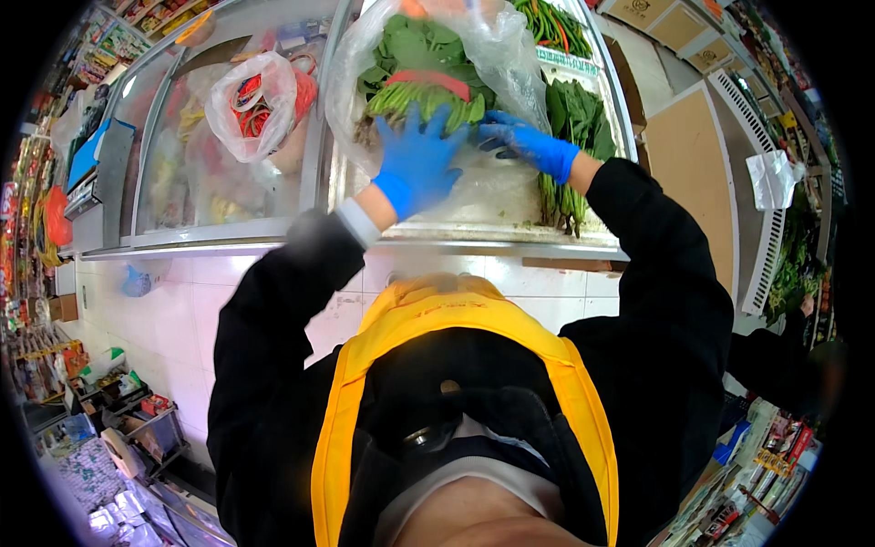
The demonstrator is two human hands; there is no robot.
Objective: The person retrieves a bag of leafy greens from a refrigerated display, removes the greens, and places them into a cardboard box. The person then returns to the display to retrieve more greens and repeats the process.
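A bunch of leafy greens (424,55) with a red band (431,81) around its stems lies on a clear plastic bag (502,48) in a white foam tray (437,229). My left hand (418,161), in a blue glove, is spread at the lower stems, its fingertips over them. To the right, my right hand (530,143), also blue-gloved, has its fingers at the bag beside the stem ends; whether they pinch the plastic cannot be told. More dark leafy greens (577,123) lie right of that hand, below green and red chilli peppers (554,24).
Left of the tray, a white plastic bag (253,106) of red ties sits on a glass-topped case (219,184). A metal frame edge (437,247) runs along the near side. A blue-and-grey device (99,178) stands far left. Another person's dark sleeve (765,362) shows at the right.
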